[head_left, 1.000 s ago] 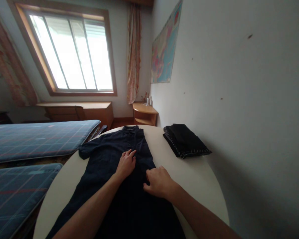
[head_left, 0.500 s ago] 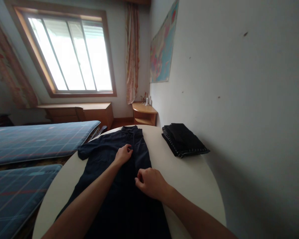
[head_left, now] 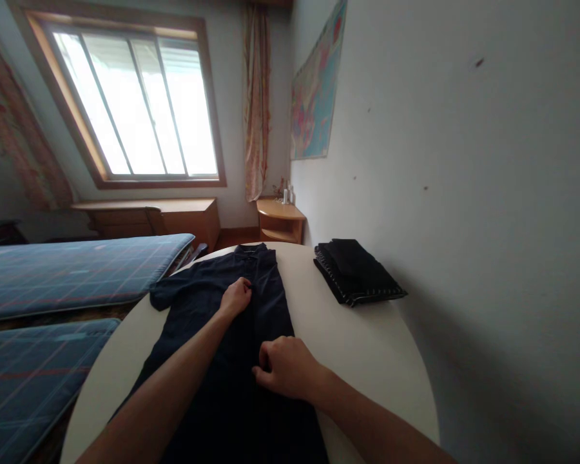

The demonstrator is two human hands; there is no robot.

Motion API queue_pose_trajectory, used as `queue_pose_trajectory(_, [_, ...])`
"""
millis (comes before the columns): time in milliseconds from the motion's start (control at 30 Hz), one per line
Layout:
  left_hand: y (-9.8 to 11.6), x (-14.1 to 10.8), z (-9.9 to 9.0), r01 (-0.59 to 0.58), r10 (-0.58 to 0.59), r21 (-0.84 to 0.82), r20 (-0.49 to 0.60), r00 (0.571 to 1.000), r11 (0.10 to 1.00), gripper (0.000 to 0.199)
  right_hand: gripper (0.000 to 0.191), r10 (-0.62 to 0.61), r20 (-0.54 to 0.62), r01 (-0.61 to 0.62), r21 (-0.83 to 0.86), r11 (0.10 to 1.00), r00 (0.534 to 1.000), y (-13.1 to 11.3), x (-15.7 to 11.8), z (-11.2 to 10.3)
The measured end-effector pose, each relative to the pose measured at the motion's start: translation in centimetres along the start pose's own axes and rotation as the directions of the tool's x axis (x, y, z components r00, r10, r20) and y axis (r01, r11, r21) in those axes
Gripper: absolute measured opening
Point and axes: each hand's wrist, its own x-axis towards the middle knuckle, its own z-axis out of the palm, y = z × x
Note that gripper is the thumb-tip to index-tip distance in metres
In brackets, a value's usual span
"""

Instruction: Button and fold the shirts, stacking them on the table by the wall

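A dark navy shirt (head_left: pixel 193 290) lies spread on the round cream table (head_left: pixel 381 361), its collar toward the far edge and one sleeve out to the left. My left hand (head_left: pixel 236 296) is closed on the shirt's front, a little below the collar. Lower down and to the right, my right hand (head_left: pixel 287 366) has its fingers curled, thumb and forefinger pinching the dark cloth near the shirt's front.
A folded black garment (head_left: pixel 360 270) with white stitching lies at the table's right edge, close to the wall. Left of the table are blue plaid mattresses (head_left: pixel 77 270). A small corner shelf (head_left: pixel 280 209) stands beyond.
My left hand has shifted slightly left. My right hand has moved a little down and left. The shirt's front and right edge have shifted slightly left.
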Motion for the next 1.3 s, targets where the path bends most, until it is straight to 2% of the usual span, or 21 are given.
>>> queue_pose_trajectory(133, [-0.1, -0.1, -0.1, -0.007, 0.008, 0.009, -0.021, 1.0, 1.0, 0.019, 0.022, -0.052, 0.006, 0.052, -0.019, 0.998, 0.999, -0.2, 0.0, 0.3])
queue_pose_trajectory(300, [-0.2, -0.3, -0.4, -0.031, 0.032, 0.023, -0.047, 0.998, 0.999, 0.02, 0.022, -0.153, -0.002, 0.153, 0.046, 0.987, 0.988, -0.2, 0.1, 0.4])
queue_pose_trajectory(400, [-0.1, -0.9, -0.1, -0.069, 0.072, 0.042, -0.073, 0.995, 0.997, 0.027, 0.022, -0.202, -0.062, 0.206, 0.054, 0.977, 0.977, 0.1, 0.2, 0.8])
queue_pose_trajectory(433, [0.0, -1.2, 0.1, -0.094, 0.097, 0.05, -0.075, 0.992, 0.994, 0.031, 0.023, -0.212, -0.09, 0.217, 0.056, 0.974, 0.973, 0.3, 0.2, 1.0])
queue_pose_trajectory(500, [0.1, -2.0, 0.7, -0.162, 0.166, 0.065, -0.06, 0.984, 0.985, 0.04, 0.04, -0.213, -0.1, 0.221, 0.076, 0.972, 0.972, 0.6, 0.1, 1.5])
queue_pose_trajectory(600, [-0.1, -3.2, 1.7, -0.264, 0.268, 0.127, -0.016, 0.963, 0.956, 0.046, 0.067, -0.185, 0.027, 0.18, 0.124, 0.976, 0.982, 1.1, -0.1, 1.9])
queue_pose_trajectory(700, [-0.4, -3.9, 2.4, -0.299, 0.304, 0.195, 0.005, 0.953, 0.934, 0.046, 0.077, -0.183, 0.165, 0.159, 0.148, 0.976, 0.969, 1.3, -0.3, 1.3])
queue_pose_trajectory(800, [-0.6, -4.1, 2.9, -0.333, 0.341, 0.206, 0.0, 0.94, 0.92, 0.048, 0.087, -0.22, 0.207, 0.19, 0.155, 0.97, 0.953, 1.3, -0.5, -0.2])
queue_pose_trajectory(867, [-0.3, -4.3, 3.3, -0.359, 0.367, 0.201, -0.005, 0.93, 0.911, 0.048, 0.085, -0.246, 0.192, 0.219, 0.151, 0.964, 0.95, 1.6, -0.6, -1.3])
queue_pose_trajectory(967, [0.8, -4.7, 3.9, -0.367, 0.376, 0.2, -0.004, 0.927, 0.908, 0.047, 0.061, -0.253, 0.146, 0.234, 0.134, 0.963, 0.956, 2.4, -0.5, -2.6])
queue_pose_trajectory(1067, [2.7, -5.4, 4.7, -0.361, 0.365, 0.213, 0.018, 0.931, 0.908, 0.047, 0.037, -0.155, 0.093, 0.147, 0.083, 0.986, 0.984, 3.7, -0.4, -3.2])
queue_pose_trajectory(1167, [5.1, -5.9, 5.5, -0.354, 0.353, 0.219, 0.046, 0.935, 0.909, 0.047, 0.032, 0.038, 0.017, -0.038, -0.053, 0.998, 0.999, 4.9, -0.2, -3.4])
queue_pose_trajectory(1233, [6.6, -6.2, 6.0, -0.327, 0.324, 0.219, 0.051, 0.945, 0.919, 0.047, 0.031, 0.16, -0.077, -0.169, -0.124, 0.978, 0.984, 5.6, 0.1, -3.3])
queue_pose_trajectory(1300, [7.7, -6.4, 6.4, -0.291, 0.288, 0.22, 0.047, 0.957, 0.931, 0.047, 0.029, 0.229, -0.185, -0.252, -0.107, 0.962, 0.956, 6.3, 0.5, -2.9])
